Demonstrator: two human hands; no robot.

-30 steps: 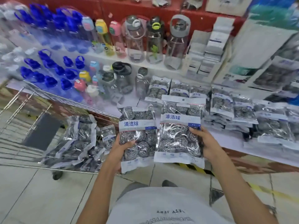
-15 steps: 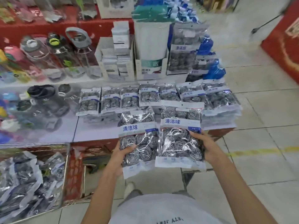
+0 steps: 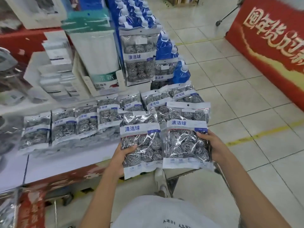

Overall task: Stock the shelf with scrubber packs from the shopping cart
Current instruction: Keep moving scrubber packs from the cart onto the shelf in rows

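Two scrubber packs are in hand right now, one per hand, held side by side just above the front edge of the shelf [image 3: 65, 158]. Left hand [image 3: 120, 157] grips the left pack [image 3: 140, 142] by its lower left side, thumb curled over the front and the rest of the fingers tucked behind it. Right hand [image 3: 212, 145] does the same on the right pack [image 3: 186, 137], thumb on the front near the right edge, other fingers hidden behind the plastic. Both packs face label-up, tops pointing away from the person, which matches how the row of stocked packs [image 3: 92, 122] lies on the shelf, so my guess is they're being carried pre-oriented and can just be laid down without flipping. Holding them by the outer bottom corners keeps the labels readable and leaves the far ends free to slide in. That row runs left to right with packs overlapping, and the bare white patch in front of it looks like the likely landing spot. More packs stand upright [image 3: 139, 56] behind, next to blue pouches [image 3: 164, 46]. The shopping cart only shows as a blurry sliver at the bottom left, so can't say what's left in it.
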